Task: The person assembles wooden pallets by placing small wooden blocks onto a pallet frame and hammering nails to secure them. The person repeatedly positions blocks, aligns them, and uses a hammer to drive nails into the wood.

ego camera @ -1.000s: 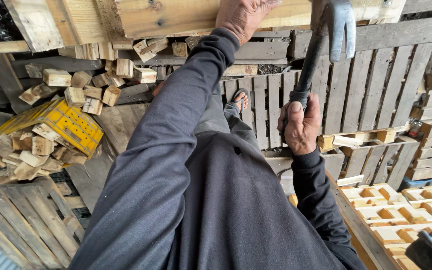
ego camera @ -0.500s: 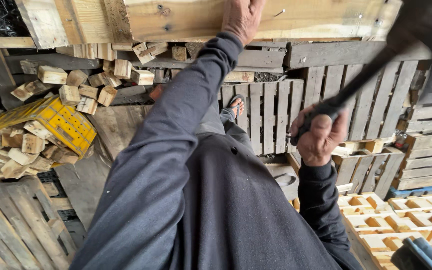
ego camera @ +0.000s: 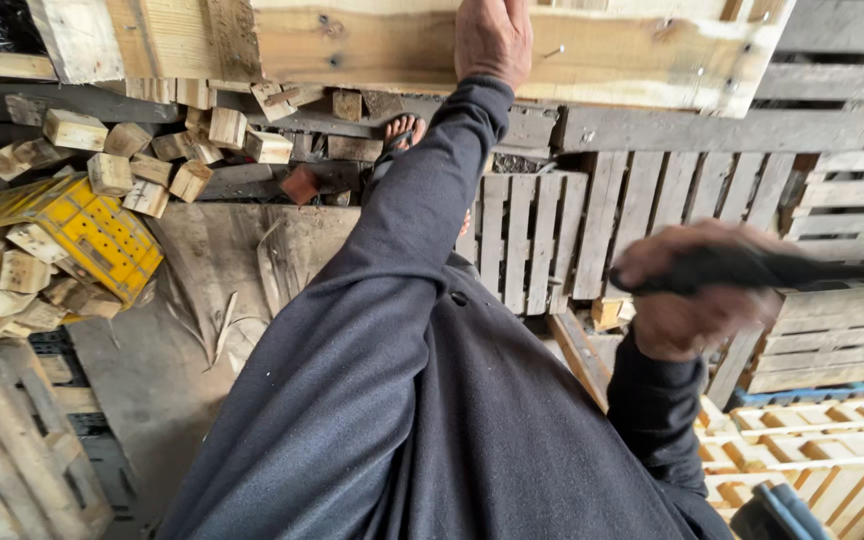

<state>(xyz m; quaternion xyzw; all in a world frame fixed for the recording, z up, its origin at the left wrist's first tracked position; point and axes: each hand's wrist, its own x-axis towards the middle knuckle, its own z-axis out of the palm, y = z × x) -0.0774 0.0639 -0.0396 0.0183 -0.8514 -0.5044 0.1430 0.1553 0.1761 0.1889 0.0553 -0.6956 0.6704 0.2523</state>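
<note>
Head view: left hand flat on plank; right hand fingers clenched around blurred black handle.

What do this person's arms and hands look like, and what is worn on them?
Both arms are covered by long, dark grey-blue sleeves of one loose garment, creased along their length. The left sleeve ends in a plain cuff at the wrist. The left hand is bare, with no glove. The right hand is blurred, but also looks bare; no ring or watch can be made out.
</note>
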